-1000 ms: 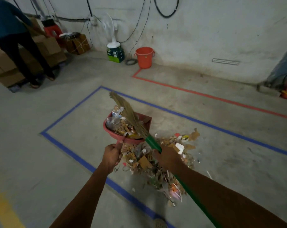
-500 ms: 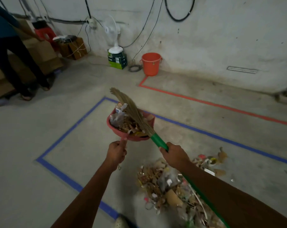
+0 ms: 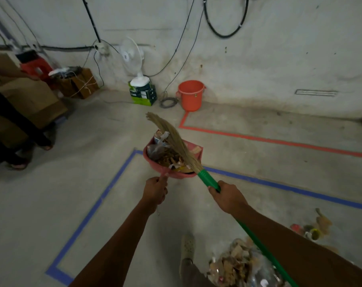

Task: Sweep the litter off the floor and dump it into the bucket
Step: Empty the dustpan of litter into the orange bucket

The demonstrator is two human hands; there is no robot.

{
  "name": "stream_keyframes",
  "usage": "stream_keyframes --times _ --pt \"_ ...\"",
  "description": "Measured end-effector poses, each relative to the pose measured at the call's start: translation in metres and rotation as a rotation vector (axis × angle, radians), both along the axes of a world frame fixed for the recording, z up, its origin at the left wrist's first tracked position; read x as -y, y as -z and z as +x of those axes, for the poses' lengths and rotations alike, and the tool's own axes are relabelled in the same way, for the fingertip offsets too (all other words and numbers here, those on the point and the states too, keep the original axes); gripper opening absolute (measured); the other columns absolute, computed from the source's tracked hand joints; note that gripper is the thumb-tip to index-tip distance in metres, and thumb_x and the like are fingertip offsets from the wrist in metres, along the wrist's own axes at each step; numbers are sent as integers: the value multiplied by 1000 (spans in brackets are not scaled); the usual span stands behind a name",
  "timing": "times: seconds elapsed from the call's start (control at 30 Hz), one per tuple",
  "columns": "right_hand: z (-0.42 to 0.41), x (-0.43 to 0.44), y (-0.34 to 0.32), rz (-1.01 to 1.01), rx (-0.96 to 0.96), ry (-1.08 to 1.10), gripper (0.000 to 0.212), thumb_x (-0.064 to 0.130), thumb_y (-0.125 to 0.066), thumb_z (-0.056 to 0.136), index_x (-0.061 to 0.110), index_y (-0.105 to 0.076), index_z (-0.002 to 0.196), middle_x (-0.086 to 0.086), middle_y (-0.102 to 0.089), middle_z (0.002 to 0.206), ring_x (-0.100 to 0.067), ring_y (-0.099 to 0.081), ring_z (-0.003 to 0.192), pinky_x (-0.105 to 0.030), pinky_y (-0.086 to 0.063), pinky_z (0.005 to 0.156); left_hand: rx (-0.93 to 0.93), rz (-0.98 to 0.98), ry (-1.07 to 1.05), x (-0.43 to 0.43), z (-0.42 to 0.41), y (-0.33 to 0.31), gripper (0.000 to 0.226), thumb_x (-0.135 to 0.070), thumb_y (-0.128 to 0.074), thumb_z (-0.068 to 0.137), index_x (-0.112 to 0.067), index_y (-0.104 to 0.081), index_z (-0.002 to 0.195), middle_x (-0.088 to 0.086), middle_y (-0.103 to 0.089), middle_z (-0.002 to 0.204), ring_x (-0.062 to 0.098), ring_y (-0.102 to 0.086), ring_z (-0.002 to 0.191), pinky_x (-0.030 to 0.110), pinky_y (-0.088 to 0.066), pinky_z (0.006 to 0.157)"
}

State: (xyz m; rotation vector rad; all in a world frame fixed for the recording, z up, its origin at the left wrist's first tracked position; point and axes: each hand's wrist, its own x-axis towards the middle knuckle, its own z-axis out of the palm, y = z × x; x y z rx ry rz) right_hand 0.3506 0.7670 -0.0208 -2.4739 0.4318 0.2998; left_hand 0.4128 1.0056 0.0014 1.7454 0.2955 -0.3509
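My left hand grips the handle of a red dustpan held above the floor and heaped with paper and wrapper litter. My right hand grips the green handle of a broom, whose straw bristles lie across the litter in the pan. An orange bucket stands against the far wall, beyond the pan. A pile of litter remains on the floor at the lower right, with a few scraps farther right.
Blue tape and red tape mark lines on the concrete floor. A white fan on a green box and a cable coil sit left of the bucket. A person's legs and cardboard boxes are at the left. My foot shows below.
I have stepped forward: the bucket and wall are nearer, and the floor pile has slid back to the lower right. Both hands still carry the loaded dustpan and broom.
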Motion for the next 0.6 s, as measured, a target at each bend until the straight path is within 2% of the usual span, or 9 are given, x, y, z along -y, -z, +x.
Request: stream_keyframes --times 0.13,0.23,0.43,0.6 --pt "119 -14 9 23 8 23 38 55 -48 99 19 -55 88 -3 -61 76 -27 -65 76 -33 -44 61 5 10 24 -13 123 7 40 -37 -57 102 -4 -54 80 4 -43 51 10 -32 33 17 -24 35" --pt "204 -21 -3 25 19 37 34 52 -52 100 19 -53 90 0 -58 74 -24 -62 73 -31 -43 61 14 11 41 -22 212 2 40 -37 -57 102 -5 -53 78 6 -41 53 10 -31 33 16 -23 35" --pt "358 -36 -21 -19 -9 59 41 56 -49 99 16 -56 94 -4 -61 79 -24 -61 71 -32 -46 63 30 5 97 -36 371 -10 44 -39 -53 103 -12 -45 70 7 -38 54 10 -29 35 16 -20 37" --pt "488 -51 -5 -38 -16 104 42 58 -48 97 17 -56 92 -5 -63 79 -26 -63 70 -33 -48 61 43 13 161 -53 513 6 47 -42 -56 102 -12 -46 68 7 -41 52 11 -32 35 18 -24 35"
